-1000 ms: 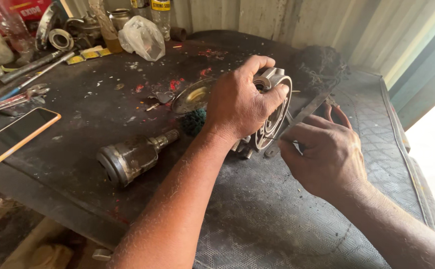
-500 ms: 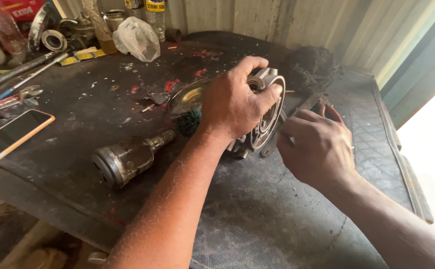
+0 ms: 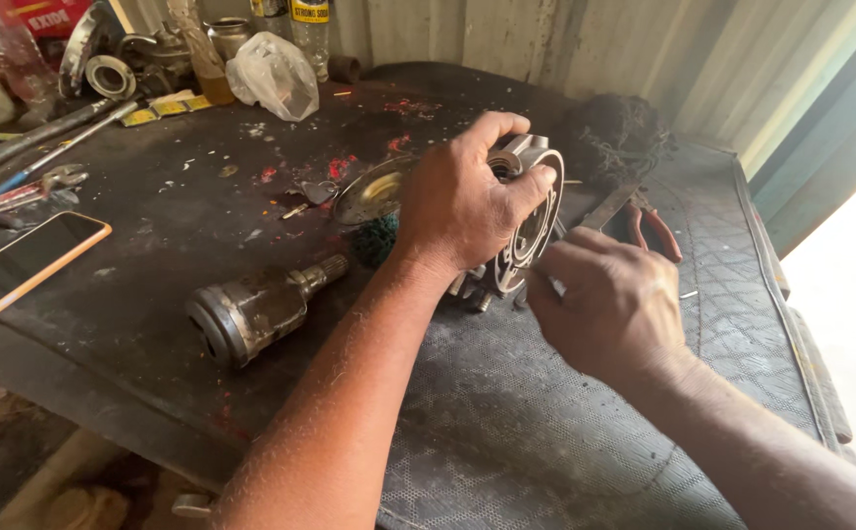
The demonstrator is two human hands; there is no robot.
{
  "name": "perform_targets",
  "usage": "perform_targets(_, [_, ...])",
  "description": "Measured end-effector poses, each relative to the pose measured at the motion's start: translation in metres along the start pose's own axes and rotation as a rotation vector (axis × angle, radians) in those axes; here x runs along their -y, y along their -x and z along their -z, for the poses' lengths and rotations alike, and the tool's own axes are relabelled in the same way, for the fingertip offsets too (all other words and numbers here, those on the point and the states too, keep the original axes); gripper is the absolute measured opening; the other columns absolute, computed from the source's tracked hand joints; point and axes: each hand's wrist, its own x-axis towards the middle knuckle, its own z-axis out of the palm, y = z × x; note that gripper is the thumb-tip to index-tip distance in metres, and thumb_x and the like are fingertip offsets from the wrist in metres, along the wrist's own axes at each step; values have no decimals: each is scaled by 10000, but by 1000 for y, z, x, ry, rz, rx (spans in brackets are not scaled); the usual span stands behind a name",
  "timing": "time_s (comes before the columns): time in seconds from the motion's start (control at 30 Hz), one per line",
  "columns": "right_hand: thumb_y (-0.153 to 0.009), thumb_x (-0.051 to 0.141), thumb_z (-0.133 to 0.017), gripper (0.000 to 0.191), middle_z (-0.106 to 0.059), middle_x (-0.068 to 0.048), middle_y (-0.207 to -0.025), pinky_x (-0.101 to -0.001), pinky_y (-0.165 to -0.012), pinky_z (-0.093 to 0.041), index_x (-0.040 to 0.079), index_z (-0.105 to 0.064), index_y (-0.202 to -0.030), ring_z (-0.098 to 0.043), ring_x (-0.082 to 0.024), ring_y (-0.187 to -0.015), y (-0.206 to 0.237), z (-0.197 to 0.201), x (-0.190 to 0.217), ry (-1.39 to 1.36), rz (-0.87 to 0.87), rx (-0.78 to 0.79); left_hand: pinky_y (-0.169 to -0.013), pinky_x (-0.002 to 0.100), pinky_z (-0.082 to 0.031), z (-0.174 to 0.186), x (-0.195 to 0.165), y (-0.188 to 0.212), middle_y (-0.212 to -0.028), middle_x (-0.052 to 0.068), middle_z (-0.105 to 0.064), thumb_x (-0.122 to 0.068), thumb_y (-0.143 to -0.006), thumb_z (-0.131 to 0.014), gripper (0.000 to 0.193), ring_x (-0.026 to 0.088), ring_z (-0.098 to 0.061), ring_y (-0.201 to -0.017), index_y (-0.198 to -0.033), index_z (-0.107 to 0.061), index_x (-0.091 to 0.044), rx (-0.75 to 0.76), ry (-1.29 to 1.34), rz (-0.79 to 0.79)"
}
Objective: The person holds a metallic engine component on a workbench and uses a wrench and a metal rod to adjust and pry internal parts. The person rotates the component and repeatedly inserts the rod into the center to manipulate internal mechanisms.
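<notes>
My left hand (image 3: 462,201) grips a round grey metal housing (image 3: 531,211) from above, holding it on edge on the dark workbench (image 3: 202,255). My right hand (image 3: 609,299) is closed just to the right of the housing, its fingertips pinched against the rim; whatever it holds is too small to make out. A rusty splined shaft joint (image 3: 251,312) lies left of my left forearm. Red-handled pliers (image 3: 648,221) lie behind my right hand.
A phone with an orange case (image 3: 21,267) lies at the left edge. Wrenches (image 3: 30,186), bottles, a plastic bag (image 3: 273,77) and metal rings crowd the back left. A dark tangle of wire (image 3: 609,132) sits at the back. Corrugated metal wall behind; a rubber mat (image 3: 565,442) covers the right side.
The view has shifted slightly. My right hand has moved closer to the housing's rim. My left hand keeps the same grip.
</notes>
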Motion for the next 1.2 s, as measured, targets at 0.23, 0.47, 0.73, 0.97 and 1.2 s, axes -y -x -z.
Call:
perform_targets(0.23, [-793,160,-774,89,-638,-15,-682,-413,-694,-555,103,-722,-750,-675,-214,-645,8,-4,-7,-95,-14,15,-804,362,-605,-1,0,0,-1020,76,-802,-414,-804,-737,474,235,-786,-934,-1188,-704,-138,10,19,11])
perform_targets(0.47, [-940,137,-731,81,-733,-13,-884,-321,-749,-594,120,-745,-862,-724,-155,-769,-3,2,-26,-99,-101,-36,-787,353,-619,-2,3,0,-1011,70,-803,-409,-806,-727,476,224,-793,-901,-1184,-703,-121,0,18,-7])
perform_targets(0.73, [-869,143,-756,132,-711,-13,-758,-388,-772,-600,82,-717,-758,-700,-138,-660,8,0,-14,-170,7,15,-803,346,-607,-2,1,2,-1032,66,-803,-424,-798,-745,494,216,-784,-932,-1187,-707,-122,0,13,-10])
perform_targets(0.97, [-891,138,-732,115,-699,-22,-752,-358,-592,-578,73,-728,-796,-683,-161,-622,-1,-1,-7,-108,-56,86,-807,343,-614,-1,3,0,-1040,75,-796,-439,-807,-741,498,222,-786,-942,-1190,-698,-124,2,1,-16])
perform_targets(1.2, [-865,200,-749,112,-667,-2,-708,-573,-1056,-424,130,-737,-779,-686,-216,-685,3,-1,-8,-74,-81,69,-797,365,-604,-2,3,1,-1021,68,-804,-444,-801,-726,492,237,-782,-932,-1191,-706,-145,-2,-42,-3])
